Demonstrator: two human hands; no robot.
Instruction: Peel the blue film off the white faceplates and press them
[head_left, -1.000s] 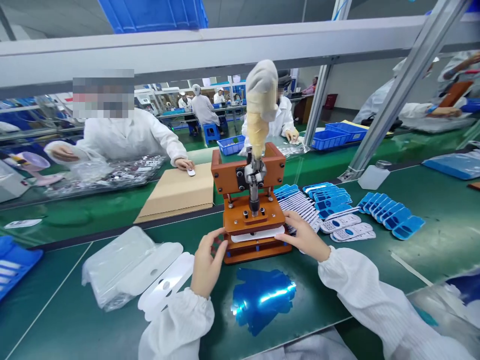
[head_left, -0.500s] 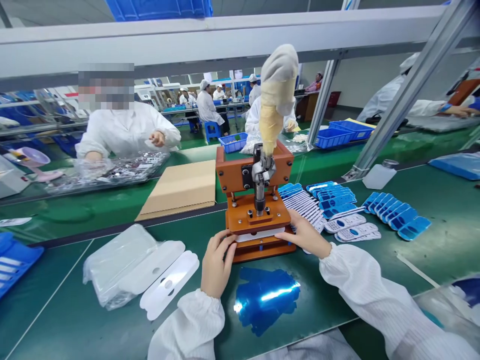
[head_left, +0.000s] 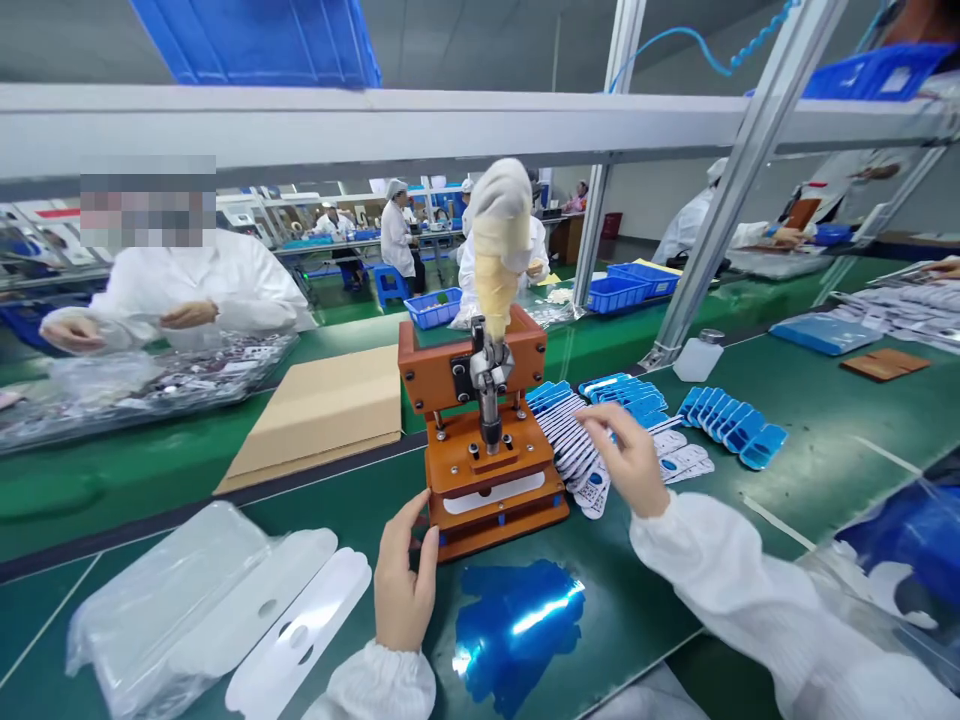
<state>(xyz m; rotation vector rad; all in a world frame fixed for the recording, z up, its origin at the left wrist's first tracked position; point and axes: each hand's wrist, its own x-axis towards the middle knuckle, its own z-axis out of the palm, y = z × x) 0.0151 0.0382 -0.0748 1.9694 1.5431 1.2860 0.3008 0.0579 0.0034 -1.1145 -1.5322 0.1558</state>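
Currently, the orange-brown plate press with black bolts and metal plunger [head_left: 484, 440] stands upright at mid-bench; clock directions run from it. Its upright handle, wrapped in pale cloth and yellowish tape [head_left: 496, 285], tops the plunger. Between its plates lies a white, flat, round-ended strip [head_left: 517, 490].

Left hand [head_left: 405, 575], seven o'clock: thumb and fingers wide apart, fingertips at the press's near edge. Right hand [head_left: 630, 460], three o'clock: thumb and index finger narrow, tips beside a fanned row of white printed panels [head_left: 570, 435]; whether they grip one, cannot tell.

Six o'clock: glossy blue film sheets [head_left: 517, 640]. Eight: white plastic strips with oval holes [head_left: 300, 630], beside a clear plastic bag [head_left: 169, 580]. Nine to ten: flat brown cardboard [head_left: 322, 400]. Two: translucent square bottle [head_left: 697, 358].
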